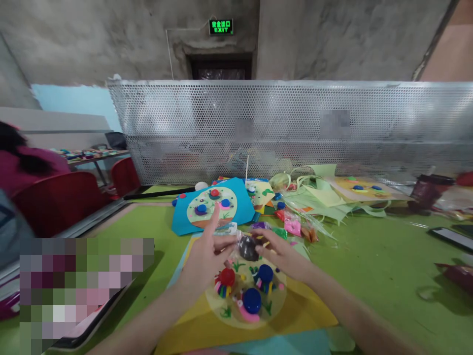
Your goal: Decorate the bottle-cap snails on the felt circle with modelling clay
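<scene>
Between both hands, over the far part of a paper craft picture, is a small clear packet (247,248) with dark modelling clay in it. My left hand (205,254) pinches its left edge, index finger pointing up. The fingers of my right hand (279,250) close on its right side. Below lies a yellow sheet (188,323) with a pale round piece on it. It carries a red bottle cap (226,277), a blue bottle cap (265,273) and a darker blue cap (252,301), with coloured clay bodies and green clay grass around them.
Behind the hands lies a blue craft sheet (242,202) with caps. Clay packets (293,226) and pale green paper strips (318,192) are to its right. A pixelated tablet (88,296) lies left, a phone (451,241) right. A perforated metal partition (295,138) borders the green table.
</scene>
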